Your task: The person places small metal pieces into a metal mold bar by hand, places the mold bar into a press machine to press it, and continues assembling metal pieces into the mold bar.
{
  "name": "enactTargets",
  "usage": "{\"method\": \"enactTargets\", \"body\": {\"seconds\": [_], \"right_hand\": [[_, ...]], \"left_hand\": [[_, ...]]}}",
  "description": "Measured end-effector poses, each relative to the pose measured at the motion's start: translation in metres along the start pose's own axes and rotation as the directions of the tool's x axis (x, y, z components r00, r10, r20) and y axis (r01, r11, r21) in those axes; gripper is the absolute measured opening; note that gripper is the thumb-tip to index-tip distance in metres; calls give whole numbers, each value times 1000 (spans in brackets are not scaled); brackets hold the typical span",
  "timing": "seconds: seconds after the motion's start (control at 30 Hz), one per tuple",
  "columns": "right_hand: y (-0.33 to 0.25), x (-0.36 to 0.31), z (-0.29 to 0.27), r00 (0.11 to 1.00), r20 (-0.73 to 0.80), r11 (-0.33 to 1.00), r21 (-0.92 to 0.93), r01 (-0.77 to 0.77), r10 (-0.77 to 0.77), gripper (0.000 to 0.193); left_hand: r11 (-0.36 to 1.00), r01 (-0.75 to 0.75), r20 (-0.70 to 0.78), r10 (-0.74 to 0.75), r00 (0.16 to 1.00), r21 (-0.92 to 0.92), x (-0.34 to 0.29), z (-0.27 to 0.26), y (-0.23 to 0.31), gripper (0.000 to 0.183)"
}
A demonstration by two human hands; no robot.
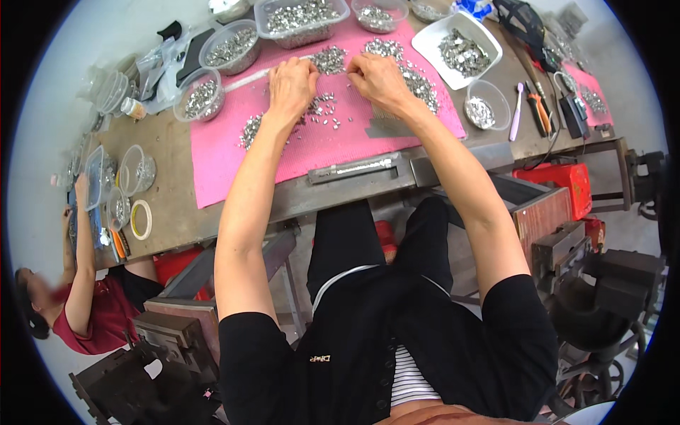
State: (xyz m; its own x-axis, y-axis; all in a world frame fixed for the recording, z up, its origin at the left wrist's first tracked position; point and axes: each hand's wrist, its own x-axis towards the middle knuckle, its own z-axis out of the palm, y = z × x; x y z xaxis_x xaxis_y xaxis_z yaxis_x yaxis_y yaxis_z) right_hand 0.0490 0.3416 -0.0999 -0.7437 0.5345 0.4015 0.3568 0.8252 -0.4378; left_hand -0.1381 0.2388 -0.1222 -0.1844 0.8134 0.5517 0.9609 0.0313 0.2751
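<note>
Both my hands are over a pink ribbed mat (234, 170) on the bench. My left hand (290, 86) is closed, its fingers curled at the left side of a pile of small shiny metal pieces (329, 60). On the pile's right side, my right hand (380, 79) is closed with thumb and fingers bent together. Whatever the fingertips of either hand hold is too small or hidden to make out. Loose metal pieces (326, 106) lie scattered between my forearms. Another heap of pieces (421, 88) spreads just right of my right hand.
Clear plastic tubs (201, 113) of metal pieces ring the mat, with a white tray (433, 39) at back right. A toothbrush (516, 113) and orange-handled pliers (542, 117) lie right. A metal channel (354, 168) sits at the front edge. A co-worker (92, 308) works at left.
</note>
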Motion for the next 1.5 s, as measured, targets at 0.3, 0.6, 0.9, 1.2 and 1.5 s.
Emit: {"method": "enactTargets", "body": {"seconds": [0.3, 0.6, 0.9, 1.2, 1.5], "right_hand": [[-33, -114, -54, 994, 59, 877, 469, -108, 92, 17], [-51, -159, -31, 984, -48, 817, 565, -113, 170, 10], [-52, -158, -26, 986, -137, 903, 430, -26, 94, 9], [-53, -159, -25, 986, -162, 943, 331, 31, 25, 9], [-53, -162, -25, 986, -154, 948, 317, -12, 64, 8]], "left_hand": [[782, 162, 123, -110, 986, -602, -83, -60, 100, 7], [849, 157, 77, -136, 988, -505, -123, -51, 133, 9], [909, 90, 15, -91, 996, -407, -124, -46, 140, 10], [942, 6, -38, -20, 999, -335, -125, -42, 140, 12], [949, -86, -56, 72, 996, -305, -128, -44, 139, 18]]}}
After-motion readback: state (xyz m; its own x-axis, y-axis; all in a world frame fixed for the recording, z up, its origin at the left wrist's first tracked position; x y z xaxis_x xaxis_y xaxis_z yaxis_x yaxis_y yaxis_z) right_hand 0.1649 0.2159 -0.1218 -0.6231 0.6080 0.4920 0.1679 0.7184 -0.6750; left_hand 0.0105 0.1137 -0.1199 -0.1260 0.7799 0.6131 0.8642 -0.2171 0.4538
